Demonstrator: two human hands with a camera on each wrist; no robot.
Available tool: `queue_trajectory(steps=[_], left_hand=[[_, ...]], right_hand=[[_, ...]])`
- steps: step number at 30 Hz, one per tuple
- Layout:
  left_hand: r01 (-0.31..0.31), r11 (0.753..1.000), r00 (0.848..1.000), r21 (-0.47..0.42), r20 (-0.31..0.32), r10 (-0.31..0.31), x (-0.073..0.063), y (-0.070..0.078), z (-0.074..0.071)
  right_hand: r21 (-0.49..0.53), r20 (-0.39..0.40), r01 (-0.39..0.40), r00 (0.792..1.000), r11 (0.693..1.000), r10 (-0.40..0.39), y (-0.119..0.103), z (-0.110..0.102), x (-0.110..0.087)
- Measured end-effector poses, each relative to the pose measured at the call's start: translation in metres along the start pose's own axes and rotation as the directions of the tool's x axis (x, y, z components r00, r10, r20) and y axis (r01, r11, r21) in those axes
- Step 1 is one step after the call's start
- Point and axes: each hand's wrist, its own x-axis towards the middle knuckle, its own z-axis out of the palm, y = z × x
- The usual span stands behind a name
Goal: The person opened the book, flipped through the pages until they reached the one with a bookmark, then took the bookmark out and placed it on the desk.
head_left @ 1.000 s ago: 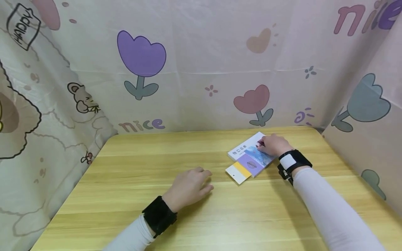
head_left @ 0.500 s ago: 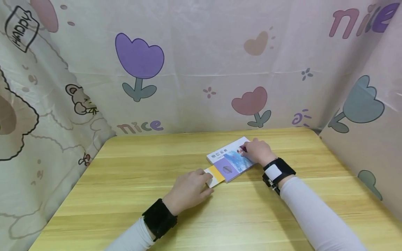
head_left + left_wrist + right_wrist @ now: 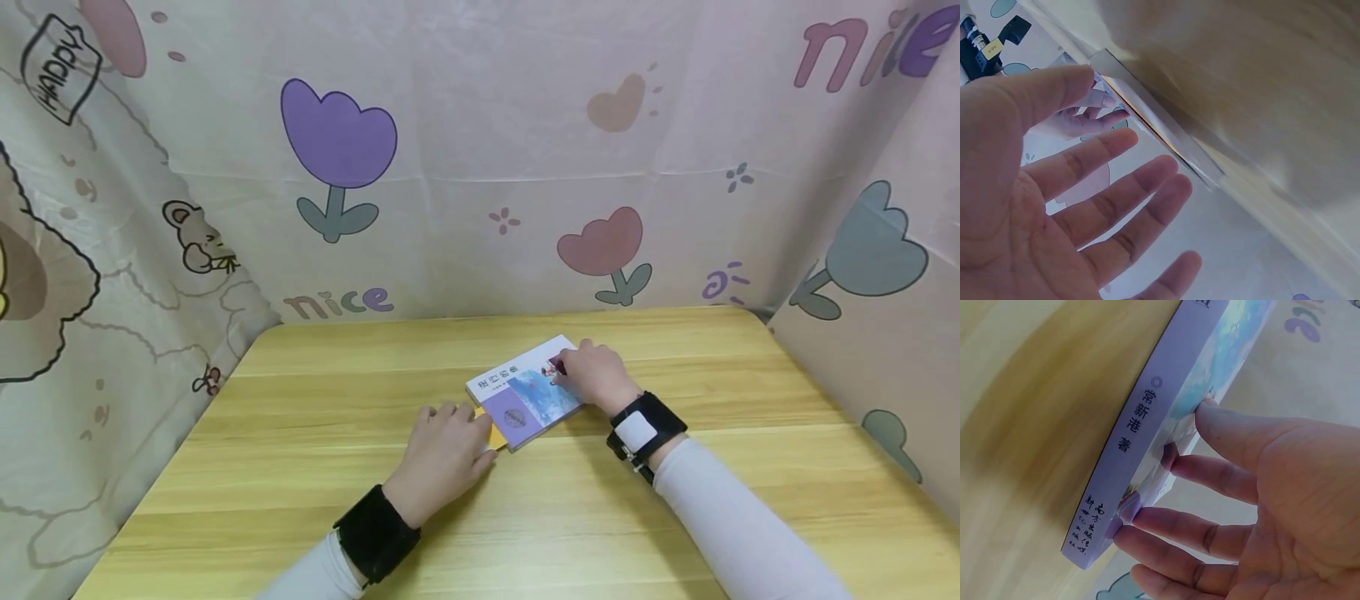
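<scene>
A book (image 3: 517, 412) with a white, blue and purple cover lies slantwise on the table, its lettered spine (image 3: 1132, 428) visible in the right wrist view. From its near-left end sticks out a yellow-and-white card (image 3: 496, 435), mostly hidden behind my left hand (image 3: 444, 458). That hand's fingers are spread and lightly bent over the card; whether they touch it is unclear in the head view. My right hand (image 3: 597, 379) rests its fingertips and thumb on the far-right part of the cover, without curling round the book.
The wood-grain table (image 3: 337, 392) reaches to a printed cloth backdrop (image 3: 465, 100) at the back and both sides. Black straps (image 3: 378, 533) are worn on both wrists.
My right hand has slid the book and card leftward and toward me, from the right of the table up to my left hand. The left hand now covers much of the card.
</scene>
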Motion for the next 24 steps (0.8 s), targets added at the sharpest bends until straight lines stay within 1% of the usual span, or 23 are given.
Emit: queue_trajectory(steps=[3,8,11,15,19,24], left_hand=[[0.004,1.000,1.000,-0.002,-0.003,-0.004,-0.003,-0.001,0.000],[0.006,1.000,1.000,-0.022,0.011,-0.006,-0.008,-0.002,-0.001],[0.003,1.000,1.000,-0.017,0.012,-0.003,-0.012,-0.004,0.000],[0.005,1.000,1.000,-0.004,0.020,-0.005,-0.015,-0.008,0.002],[0.007,1.000,0.999,-0.011,0.032,-0.006,-0.019,-0.012,0.001],[-0.004,1.000,0.998,-0.029,0.062,0.006,-0.022,-0.015,-0.003]], right_hand=[[-0.004,-0.006,0.028,1.000,1.000,-0.028,-0.011,0.001,-0.003],[-0.012,-0.063,0.077,0.995,0.997,-0.077,-0.031,0.005,-0.010],[-0.009,-0.085,0.087,0.993,0.996,-0.087,-0.042,0.006,-0.015],[0.014,-0.084,0.094,0.992,0.996,-0.092,-0.055,0.007,-0.019],[0.028,-0.079,0.110,0.991,0.994,-0.108,-0.062,0.008,-0.021],[0.043,-0.082,0.092,0.993,0.995,-0.089,-0.062,0.009,-0.020]])
